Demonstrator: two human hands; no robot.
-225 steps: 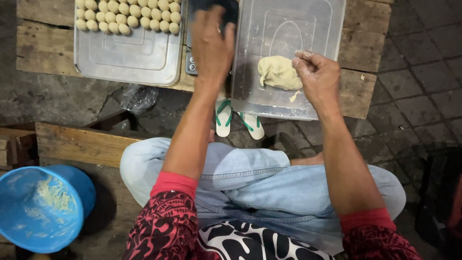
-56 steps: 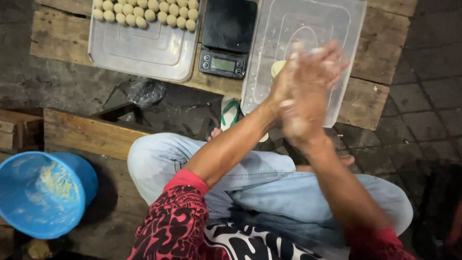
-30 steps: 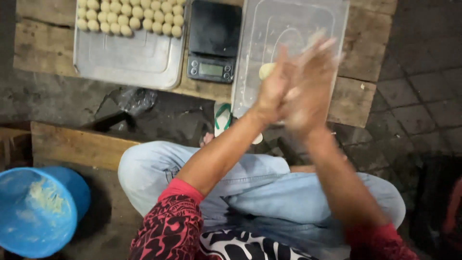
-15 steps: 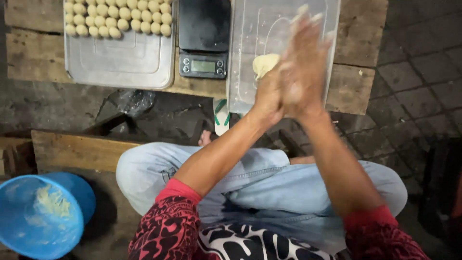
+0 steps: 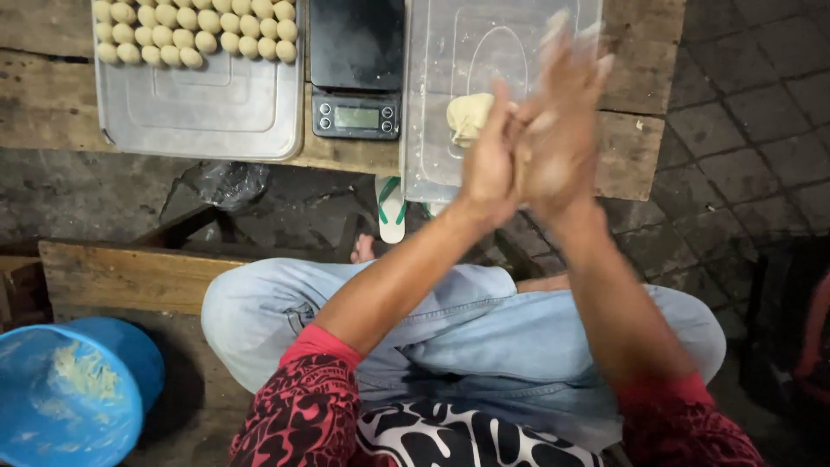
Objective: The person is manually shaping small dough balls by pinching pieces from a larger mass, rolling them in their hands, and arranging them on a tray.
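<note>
Left hand and right hand pressed palm to palm, fingers straight, blurred; anything between them hidden. Dough lump just beyond, in clear tray. Scale left; dough balls far left.

We are looking at what seems to be an informal outdoor food-making spot, perhaps a street stall's preparation corner, though the dim light leaves that uncertain. The ground is grey paving brick, worn and dirty. A low table of rough wooden planks serves as the workbench. On it we see a metal tray lined with rows of small dough balls, a black digital kitchen scale and a clear plastic lid or tray holding a lump of dough. A blue plastic bucket smeared with dough stands on the ground, and a green-strapped sandal lies under the table.
</note>
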